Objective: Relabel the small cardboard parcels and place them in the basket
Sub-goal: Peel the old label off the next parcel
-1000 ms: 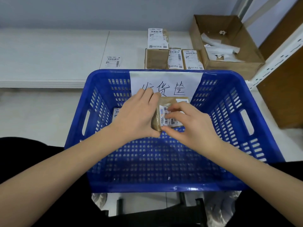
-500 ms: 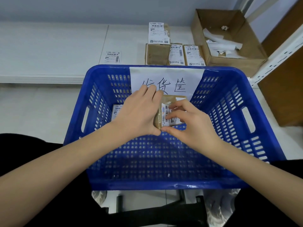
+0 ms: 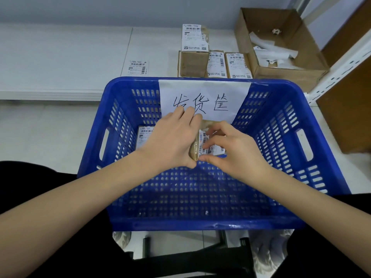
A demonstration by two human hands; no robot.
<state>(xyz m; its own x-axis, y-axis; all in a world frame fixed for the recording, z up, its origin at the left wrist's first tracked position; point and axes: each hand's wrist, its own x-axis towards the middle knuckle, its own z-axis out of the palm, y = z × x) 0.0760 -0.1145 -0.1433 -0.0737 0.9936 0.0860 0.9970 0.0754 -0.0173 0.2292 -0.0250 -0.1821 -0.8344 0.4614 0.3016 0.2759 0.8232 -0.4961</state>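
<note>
While the left hand (image 3: 172, 143) grips the small parcel (image 3: 202, 146) at frame centre above the blue basket (image 3: 281, 125), right-hand fingers (image 3: 208, 160) pinching its label should smooth outward, avoiding wrinkles.

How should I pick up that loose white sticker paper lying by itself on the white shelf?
The loose white label sheet lies flat on the white shelf, so no side sticks up. Probably slide a fingertip under its near edge from the blue plastic basket side, then pinch that edge.
</note>
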